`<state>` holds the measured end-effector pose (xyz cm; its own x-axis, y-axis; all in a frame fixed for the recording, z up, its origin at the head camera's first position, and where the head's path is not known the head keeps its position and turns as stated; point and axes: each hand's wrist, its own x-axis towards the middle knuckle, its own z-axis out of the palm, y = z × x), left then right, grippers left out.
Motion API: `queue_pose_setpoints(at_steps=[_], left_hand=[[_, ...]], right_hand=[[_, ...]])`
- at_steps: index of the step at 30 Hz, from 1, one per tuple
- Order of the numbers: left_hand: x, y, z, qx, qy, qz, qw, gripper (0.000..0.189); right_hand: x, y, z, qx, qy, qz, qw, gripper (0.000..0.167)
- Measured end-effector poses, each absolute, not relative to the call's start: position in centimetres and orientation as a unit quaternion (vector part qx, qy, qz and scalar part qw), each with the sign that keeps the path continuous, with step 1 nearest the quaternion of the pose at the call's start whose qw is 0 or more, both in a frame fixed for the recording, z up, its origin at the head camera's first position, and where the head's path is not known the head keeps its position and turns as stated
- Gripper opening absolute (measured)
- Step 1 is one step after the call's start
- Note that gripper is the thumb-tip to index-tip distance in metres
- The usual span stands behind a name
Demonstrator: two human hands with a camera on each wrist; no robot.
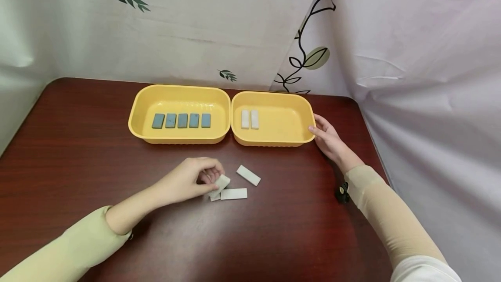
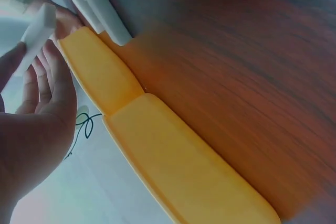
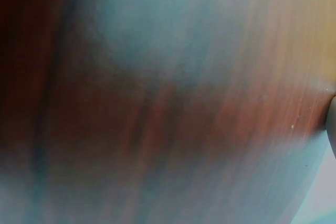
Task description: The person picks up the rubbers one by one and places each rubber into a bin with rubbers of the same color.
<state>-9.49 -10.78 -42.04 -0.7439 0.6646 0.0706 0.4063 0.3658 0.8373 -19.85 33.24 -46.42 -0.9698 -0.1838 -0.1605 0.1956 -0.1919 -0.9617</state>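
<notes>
My left hand [image 1: 195, 180] pinches a white rectangular block [image 1: 220, 185] between thumb and fingers, just above the table. In the left wrist view this block [image 2: 37, 36] is tilted. Under and beside it lie a white block [image 1: 234, 193] and a mostly hidden white piece [image 1: 215, 198]. Another white block [image 1: 248, 175] lies slantwise farther back. My right hand [image 1: 330, 140] holds the right end of a yellow basin [image 1: 274, 141], its thumb at the rim. Inside that basin, two white blocks [image 1: 250, 119] stand side by side at the left.
A larger yellow basin [image 1: 180, 140] adjoins the first on the left and holds a row of several blue-grey blocks [image 1: 182, 120]. Both stand toward the back of the dark red wooden table [image 1: 289, 221]. Pale patterned curtains [image 1: 195, 25] hang behind and at the sides.
</notes>
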Motion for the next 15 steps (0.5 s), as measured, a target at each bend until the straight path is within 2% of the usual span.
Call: queue_pose_setpoints(at_steps=[15], left_hand=[[-12.8,-8.8,-41.3,0.2,0.781,0.566,0.173,0.026]], right_hand=[[-19.9,33.2,-46.5,0.004,0.626,-0.771,0.122,0.045]])
